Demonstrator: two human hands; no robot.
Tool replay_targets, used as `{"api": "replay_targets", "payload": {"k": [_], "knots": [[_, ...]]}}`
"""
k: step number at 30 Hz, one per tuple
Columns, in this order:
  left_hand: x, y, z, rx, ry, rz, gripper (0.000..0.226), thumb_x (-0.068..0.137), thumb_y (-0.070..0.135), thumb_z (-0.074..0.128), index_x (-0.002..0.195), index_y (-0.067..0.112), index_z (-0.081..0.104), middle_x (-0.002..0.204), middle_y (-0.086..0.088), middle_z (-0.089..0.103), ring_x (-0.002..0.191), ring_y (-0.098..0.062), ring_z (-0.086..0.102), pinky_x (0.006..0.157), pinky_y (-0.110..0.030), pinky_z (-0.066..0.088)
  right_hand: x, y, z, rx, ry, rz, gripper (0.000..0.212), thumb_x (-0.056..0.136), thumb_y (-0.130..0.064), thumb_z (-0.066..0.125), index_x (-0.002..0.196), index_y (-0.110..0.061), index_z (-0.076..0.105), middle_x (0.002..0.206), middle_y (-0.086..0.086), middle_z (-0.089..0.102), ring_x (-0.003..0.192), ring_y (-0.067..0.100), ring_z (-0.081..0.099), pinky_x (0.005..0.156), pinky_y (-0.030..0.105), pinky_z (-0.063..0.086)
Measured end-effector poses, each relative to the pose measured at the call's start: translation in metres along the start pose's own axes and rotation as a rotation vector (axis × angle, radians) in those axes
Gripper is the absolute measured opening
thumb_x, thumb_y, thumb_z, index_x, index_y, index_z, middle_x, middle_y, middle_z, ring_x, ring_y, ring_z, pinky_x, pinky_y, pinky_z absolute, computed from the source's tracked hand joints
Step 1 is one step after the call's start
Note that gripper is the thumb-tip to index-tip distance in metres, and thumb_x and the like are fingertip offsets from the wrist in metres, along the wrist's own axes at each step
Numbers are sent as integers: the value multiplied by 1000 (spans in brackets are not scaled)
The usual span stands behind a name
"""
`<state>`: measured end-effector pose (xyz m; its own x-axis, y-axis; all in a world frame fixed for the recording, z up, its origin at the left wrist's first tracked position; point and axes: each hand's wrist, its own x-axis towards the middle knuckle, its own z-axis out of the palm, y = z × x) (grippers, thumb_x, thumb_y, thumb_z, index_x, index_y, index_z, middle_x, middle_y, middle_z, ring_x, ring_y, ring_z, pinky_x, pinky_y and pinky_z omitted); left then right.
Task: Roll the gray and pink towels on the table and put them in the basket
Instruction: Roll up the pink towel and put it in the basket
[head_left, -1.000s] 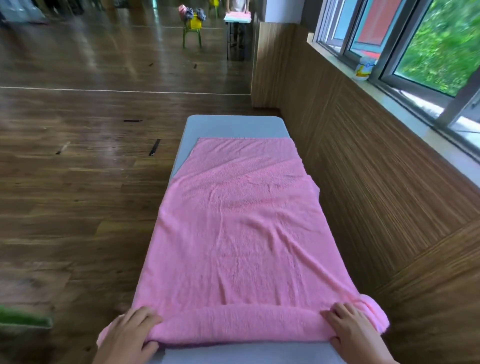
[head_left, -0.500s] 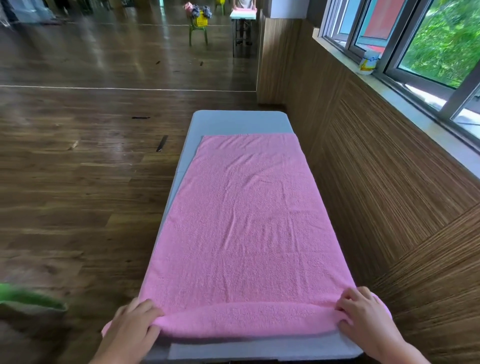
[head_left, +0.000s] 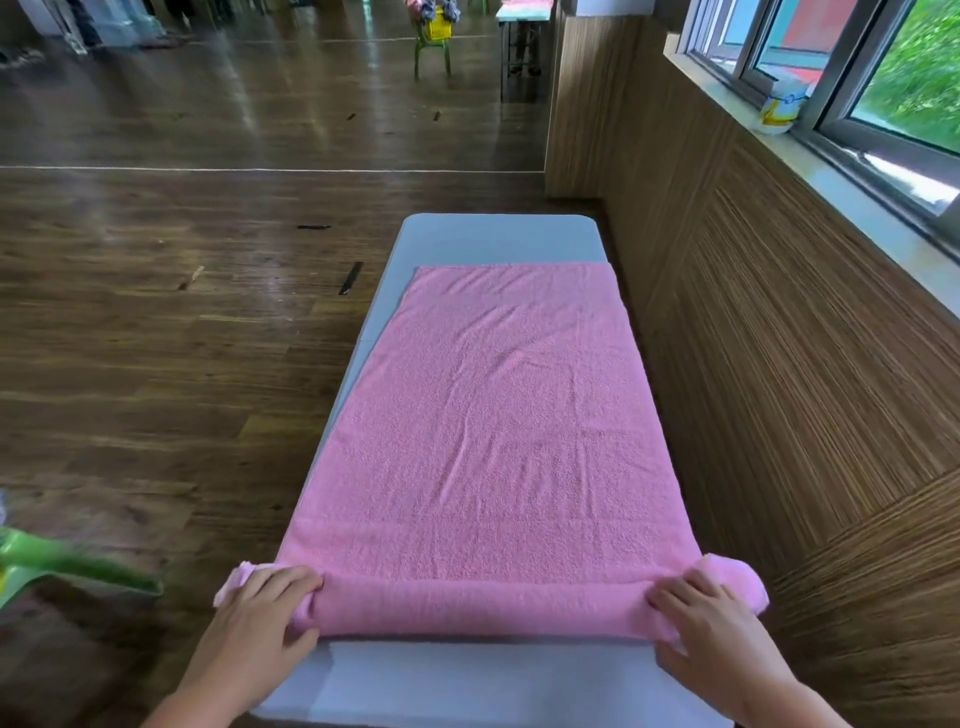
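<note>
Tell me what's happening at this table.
A person is rolling up a pink towel spread on the gray table. The left hand and right hand each grip one end of a thin roll at the near edge, fingers curled over its top. Most of the towel lies flat beyond it. No gray towel shows in this view.

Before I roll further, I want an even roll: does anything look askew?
On the pink towel, the rolled end bulges thicker past the right hand than past the left hand, so it looks uneven.
</note>
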<state>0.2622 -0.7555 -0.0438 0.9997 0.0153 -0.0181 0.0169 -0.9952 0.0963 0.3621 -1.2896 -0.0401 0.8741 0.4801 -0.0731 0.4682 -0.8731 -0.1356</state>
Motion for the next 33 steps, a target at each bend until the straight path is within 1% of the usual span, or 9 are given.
{"api": "replay_targets", "payload": {"k": [2,7,12,15,18,21,26,30,33], "knots": [[5,2,-5,0,-15,-4,48,61,48,53,105,36,68,105,23,62,102,-9,52,98,-38,33,3,-1,0,-14,5,-12,22,58,-45,68,77,-36,63,84,-21,61,80,14,56,63,28,50],[25,-3,-7,-8,-50,-5,3,69,38,45,71,36,47,80,24,41,85,-6,41,75,-33,42,14,-8,-8,-97,-31,17,23,66,-49,55,54,-29,56,63,-18,48,65,10,48,52,25,38],[60,-3,-21,56,3,102,13,72,38,46,66,32,55,81,16,37,80,-9,41,58,-28,30,14,-15,-5,-94,-45,150,25,70,-45,55,51,-28,58,68,-16,34,61,9,39,51,25,33],[80,-6,-24,-46,-80,71,7,86,34,53,92,36,57,92,14,40,86,-12,57,61,-31,43,20,-30,-12,-68,-38,255,25,52,-25,84,61,-31,61,67,-13,44,48,10,47,46,25,25],[83,-14,-9,-147,-96,77,26,82,21,70,91,37,53,92,15,43,69,-7,60,52,-28,45,26,-41,-15,-65,97,154,30,46,-14,80,62,-27,58,70,-10,46,55,7,46,49,26,31],[77,-22,2,-161,-37,167,17,79,28,58,93,38,63,97,18,56,81,-11,61,63,-23,38,20,-60,-10,-47,126,113,34,39,-15,82,67,-27,66,84,-10,49,70,11,48,58,22,42],[69,-20,4,-141,-67,303,65,53,55,65,116,39,65,118,25,61,100,-9,55,86,-34,36,21,-76,0,31,-42,227,69,39,-41,82,106,-30,71,112,-8,61,80,19,64,49,28,55],[75,-7,-2,-75,-33,247,40,62,45,52,99,43,66,97,29,59,90,-7,50,76,-32,41,43,-82,-6,-13,-38,128,43,53,-35,79,93,-38,66,88,-14,61,71,14,57,44,26,46],[76,-4,-3,12,2,244,21,69,43,51,84,41,65,82,27,53,84,-5,43,69,-30,44,56,-73,-11,8,-92,107,20,75,-40,55,90,-35,67,84,-17,58,82,10,54,51,26,39]]}}
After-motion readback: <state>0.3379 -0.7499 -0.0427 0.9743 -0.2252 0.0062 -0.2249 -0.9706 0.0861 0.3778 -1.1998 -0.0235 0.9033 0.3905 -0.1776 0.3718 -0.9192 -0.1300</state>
